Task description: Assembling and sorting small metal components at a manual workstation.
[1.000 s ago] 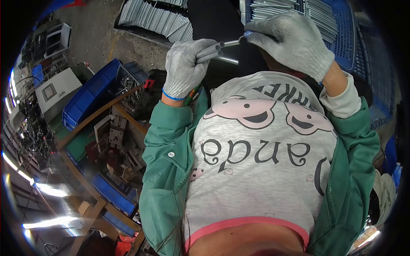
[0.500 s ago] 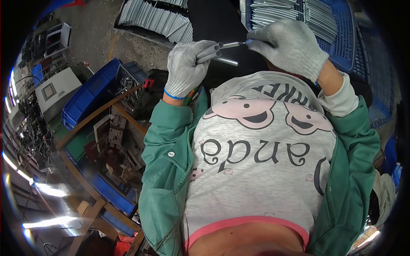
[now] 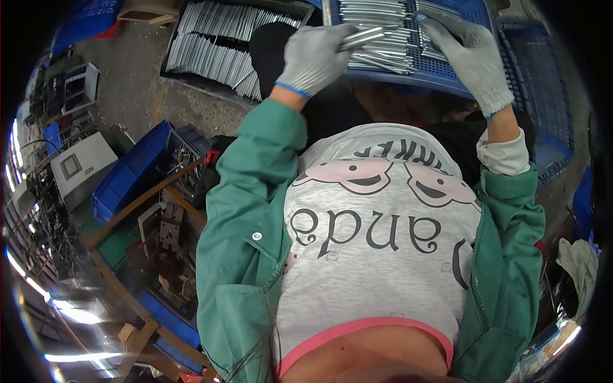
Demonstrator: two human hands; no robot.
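My left hand, in a grey knitted glove with a blue cuff edge, is closed around a few short silvery metal tubes. Their ends stick out to the right over the near left part of a blue plastic basket. Rows of thin metal rods lie in that basket. My right hand, gloved the same way, reaches over its right part. Thumb and fingers stretch leftward, apart, close to the rods there, and a small blue spot shows at the thumb tip. No held piece is visible in it.
A dark crate packed with metal rods stands left of the basket. Farther left are a blue bin, a light grey box with a small window and wooden bars. More blue crates stand at the right.
Both hands have moved away from me, up to the basket. Earlier the right hand pinched a thin piece at the end of a tube in the left hand; now the hands are separated.
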